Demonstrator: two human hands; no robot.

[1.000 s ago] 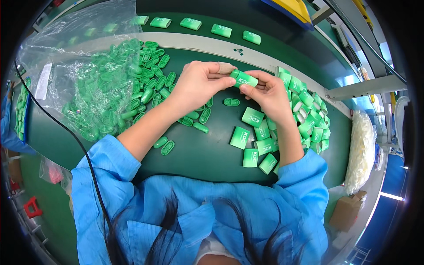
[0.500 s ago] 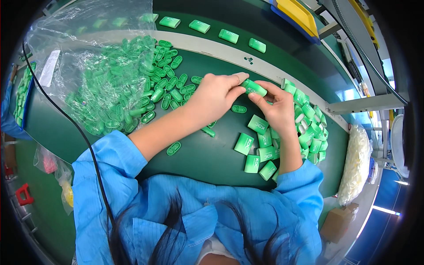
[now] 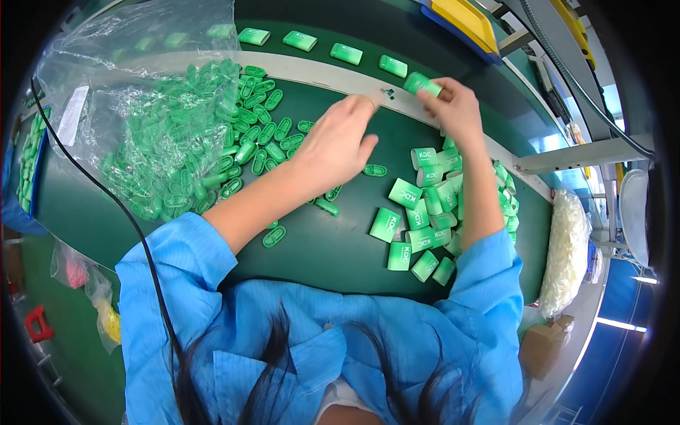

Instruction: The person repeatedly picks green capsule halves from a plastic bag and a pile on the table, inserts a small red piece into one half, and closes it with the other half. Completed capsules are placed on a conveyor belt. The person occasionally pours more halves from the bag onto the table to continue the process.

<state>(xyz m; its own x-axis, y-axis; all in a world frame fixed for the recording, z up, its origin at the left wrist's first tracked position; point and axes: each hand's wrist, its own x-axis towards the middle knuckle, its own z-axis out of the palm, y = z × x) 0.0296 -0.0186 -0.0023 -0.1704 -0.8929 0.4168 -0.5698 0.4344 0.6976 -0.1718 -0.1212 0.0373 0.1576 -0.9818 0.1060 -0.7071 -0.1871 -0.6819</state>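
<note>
Conveyor belt (image 3: 319, 21) runs along the far side, bearing a spaced row of green printed casings (image 3: 346, 53); placing well here probably means matching that row's gap and slant, and releasing only when the piece lies flat. Nearer, the green workbench (image 3: 297, 258) carries a clear plastic bag (image 3: 92, 64), a heap of green oval caps (image 3: 266, 132) showing through it and spilling rightward. At right, a clear sack (image 3: 570, 212) is filled with cream pieces (image 3: 563, 262); at far left, a blue-edged tray (image 3: 35, 191) holds green parts (image 3: 30, 159). The left hand (image 3: 338, 138) hovers, fingers curled, thumb apart; whether it grips anything I cannot tell. The right hand (image 3: 457, 110) pinches the held casing (image 3: 419, 81) between thumb and fingers at the row's right end; contact with the belt is unclear.
</note>
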